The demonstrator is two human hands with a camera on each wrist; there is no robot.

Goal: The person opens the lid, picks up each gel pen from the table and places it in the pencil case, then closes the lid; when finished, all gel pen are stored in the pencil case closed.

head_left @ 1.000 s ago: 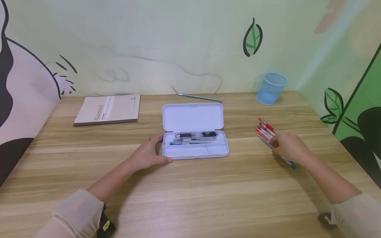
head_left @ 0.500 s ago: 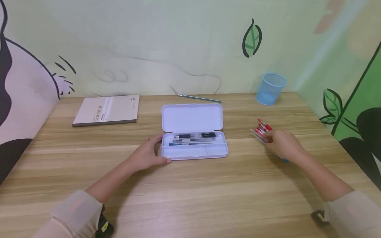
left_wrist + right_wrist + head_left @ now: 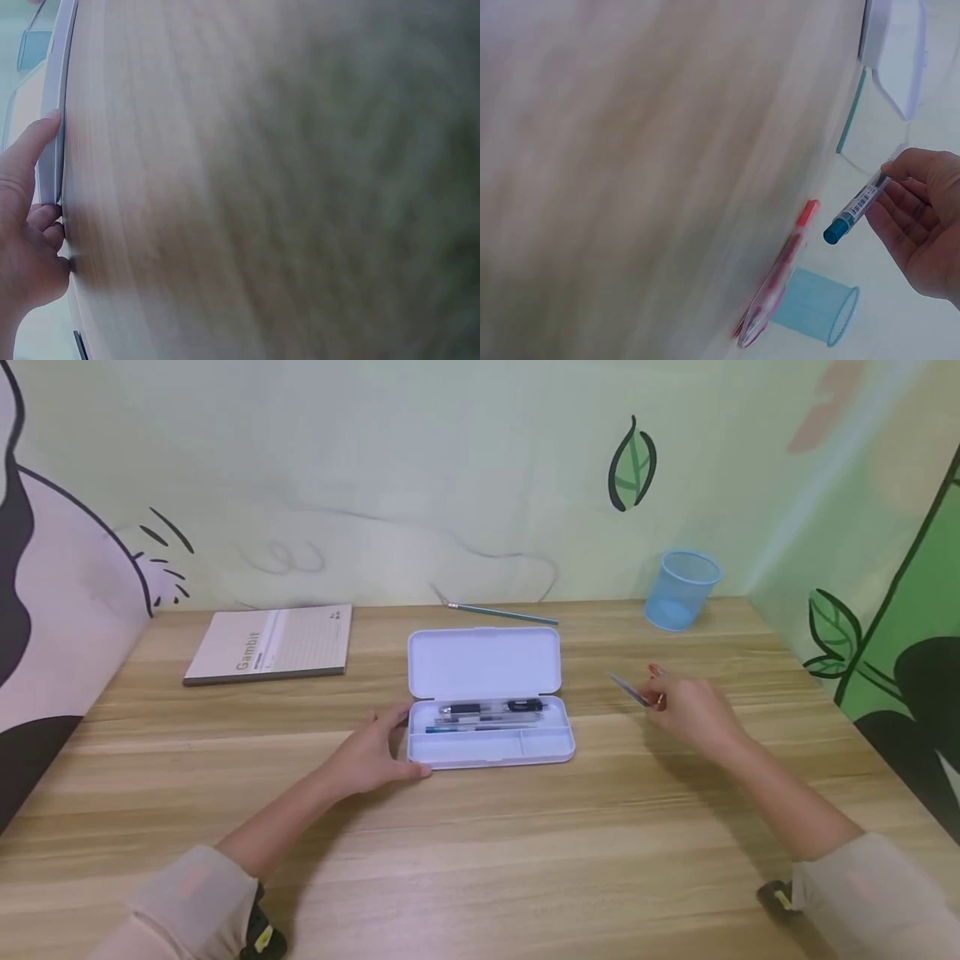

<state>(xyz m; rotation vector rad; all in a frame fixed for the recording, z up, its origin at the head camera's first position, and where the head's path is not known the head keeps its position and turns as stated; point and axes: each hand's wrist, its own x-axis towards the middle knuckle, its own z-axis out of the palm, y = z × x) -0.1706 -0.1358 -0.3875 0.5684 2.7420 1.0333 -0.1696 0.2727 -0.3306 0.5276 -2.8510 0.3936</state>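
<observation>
My left hand [image 3: 360,753] grips the left end of an open, pale lilac pencil case [image 3: 465,748], thumb at its front edge and fingers at its left side. Several pens [image 3: 487,718] lie in the case's long back compartment; the two front compartments hold nothing visible. To the right of the case, my right hand [image 3: 693,714] pinches a clear pen [image 3: 627,687] between thumb and fingers, above the table. In the right wrist view that pen shows a blue-green end and a barcode label. Red pens [image 3: 776,274] lie on the table beneath, mostly hidden by the hand in the head view.
A blue mesh pen cup [image 3: 681,592] stands at the back right near the wall. Behind the case lies a blue-green pencil [image 3: 502,613]. A Gambit notebook [image 3: 270,642] rests at the back left of the wooden table [image 3: 480,860].
My right hand has lifted the clear pen from beside the red pens and moved left with it, toward the case. My left hand has kept its place on the pencil case.
</observation>
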